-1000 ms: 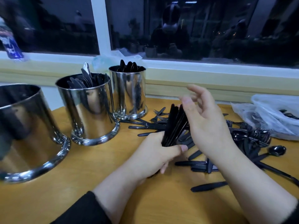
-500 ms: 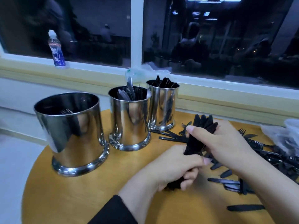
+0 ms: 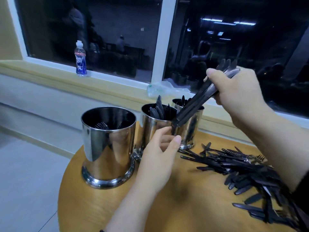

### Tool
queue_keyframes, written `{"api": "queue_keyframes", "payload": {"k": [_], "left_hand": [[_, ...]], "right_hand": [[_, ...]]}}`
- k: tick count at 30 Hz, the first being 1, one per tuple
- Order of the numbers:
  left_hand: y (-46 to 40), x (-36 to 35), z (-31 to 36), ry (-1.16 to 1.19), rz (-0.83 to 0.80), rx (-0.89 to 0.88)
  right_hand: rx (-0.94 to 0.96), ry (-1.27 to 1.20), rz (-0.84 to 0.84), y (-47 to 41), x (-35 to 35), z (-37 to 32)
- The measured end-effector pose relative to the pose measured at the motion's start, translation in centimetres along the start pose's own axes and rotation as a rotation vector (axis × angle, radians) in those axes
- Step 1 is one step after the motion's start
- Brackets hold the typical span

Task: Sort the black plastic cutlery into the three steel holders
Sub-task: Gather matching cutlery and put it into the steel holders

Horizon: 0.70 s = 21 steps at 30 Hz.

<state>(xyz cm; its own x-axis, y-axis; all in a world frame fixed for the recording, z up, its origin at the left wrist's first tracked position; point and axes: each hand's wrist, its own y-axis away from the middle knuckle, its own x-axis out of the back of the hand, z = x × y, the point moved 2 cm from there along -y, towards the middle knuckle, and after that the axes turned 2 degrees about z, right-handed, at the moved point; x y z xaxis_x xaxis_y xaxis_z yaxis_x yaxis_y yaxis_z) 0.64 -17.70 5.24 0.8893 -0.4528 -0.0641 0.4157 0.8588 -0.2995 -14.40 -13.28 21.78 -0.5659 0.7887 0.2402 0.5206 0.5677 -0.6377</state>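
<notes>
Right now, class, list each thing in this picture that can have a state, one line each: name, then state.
Right hand: raised, gripping a bundle of knives slanted down toward the holders.
Left hand: fingers loosely curled at the bundle's lower tip.
Near holder: upright, a few forks inside.
Middle holder: upright, holds knives.
Far holder: upright, holds cutlery.
Loose cutlery: scattered on the table.
Bottle: upright on the sill.

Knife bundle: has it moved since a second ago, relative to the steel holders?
Yes. The knife bundle, then low over the table right of the holders, is now lifted by the right hand, lower ends over the middle holder rim. The left hand has let go.
</notes>
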Motion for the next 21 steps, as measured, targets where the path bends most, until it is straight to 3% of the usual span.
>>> {"api": "queue_keyframes", "payload": {"k": [9, 14, 16, 21], "left_hand": [[-0.2, 3.0, 0.1, -0.098, 0.02, 0.03], [-0.3, 3.2, -0.3, -0.159, 0.028, 0.014], [-0.4, 3.3, -0.4, -0.194, 0.038, 0.007], [0.2, 1.9, -0.8, -0.231, 0.017, -0.009]], "right_hand": [[0.007, 0.207, 0.031, -3.6, -5.9, 2.7], [-0.078, 0.475, -0.262, -1.3, -8.5, 5.9], [-0.077, 0.586, -0.31, -0.4, -8.2, 6.3], [-0.039, 0.575, -0.202, 2.1, -1.9, 7.9]]}}
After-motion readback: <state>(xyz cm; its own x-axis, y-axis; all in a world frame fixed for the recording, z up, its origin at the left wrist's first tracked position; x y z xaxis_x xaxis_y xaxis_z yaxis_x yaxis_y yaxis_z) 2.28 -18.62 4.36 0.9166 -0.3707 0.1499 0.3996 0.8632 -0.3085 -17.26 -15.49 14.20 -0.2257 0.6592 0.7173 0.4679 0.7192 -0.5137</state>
